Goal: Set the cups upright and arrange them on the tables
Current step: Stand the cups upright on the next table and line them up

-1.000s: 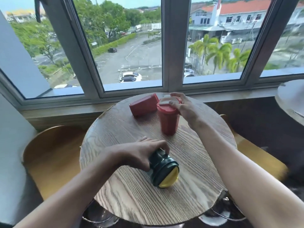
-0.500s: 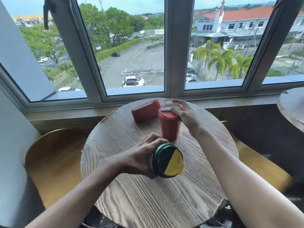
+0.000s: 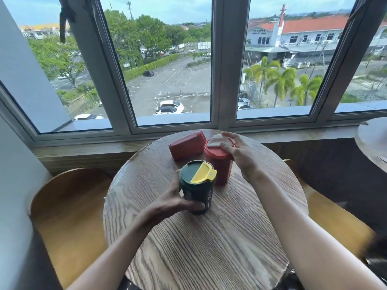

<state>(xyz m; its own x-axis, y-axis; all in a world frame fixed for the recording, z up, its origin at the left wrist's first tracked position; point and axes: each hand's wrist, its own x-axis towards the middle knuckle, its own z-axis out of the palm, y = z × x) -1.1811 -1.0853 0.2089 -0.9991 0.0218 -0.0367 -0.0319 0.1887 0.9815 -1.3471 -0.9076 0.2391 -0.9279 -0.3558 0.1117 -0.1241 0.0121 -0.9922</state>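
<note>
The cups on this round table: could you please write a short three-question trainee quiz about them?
1. True or false: the dark green cup stands upright in the left hand.
2. How many red cups lie on their side?
3. The right hand rests on: A) the fallen red cup B) the upright red cup lid C) the table

Key: 1 true; 2 one; 3 B.

wooden chairs [image 3: 69, 208], window [image 3: 171, 63] — car park [image 3: 180, 88]
</note>
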